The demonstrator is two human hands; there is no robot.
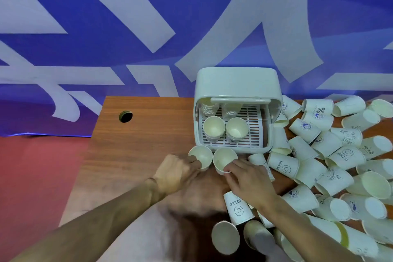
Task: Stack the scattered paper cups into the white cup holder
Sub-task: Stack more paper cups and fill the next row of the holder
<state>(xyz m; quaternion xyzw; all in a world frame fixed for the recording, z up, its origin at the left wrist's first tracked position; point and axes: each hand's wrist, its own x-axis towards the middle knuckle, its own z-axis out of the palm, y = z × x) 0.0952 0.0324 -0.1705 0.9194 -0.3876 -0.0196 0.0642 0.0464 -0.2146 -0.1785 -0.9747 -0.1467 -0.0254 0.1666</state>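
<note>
A blue backdrop (pixel 127 17) with large white shapes rises behind the holder. A wooden table (pixel 131 144) carries everything. To the holder's right, and running on toward the viewer, lies a pile (pixel 340 155) of white paper cups, most on their sides, some printed "HELLO"; a few press against the holder's right wall. The holder (pixel 236 83), a white box with its clear lid swung up, sits toward the table's far edge. Four stacks (pixel 213 126) of cups stand mouth-up on the left part of its slatted tray, and the right part is bare. Just in front of the holder, two hands each hold one upright cup. The left hand (pixel 174 173) pinches the near rim of the left cup (pixel 202 155), one finger inside its mouth. The right hand (pixel 251 178) pinches the near rim of the right cup (pixel 223 158). The cups are side by side, almost touching; whether they rest on the table is unclear. The step appears to be bringing this pair to the holder. Next, each cup likely needs lifting over the tray's front lip and lowering straight into a front stack so that it nests. The raised lid may limit headroom. A small round hole (pixel 125 116) lies well left of the holder.
</note>
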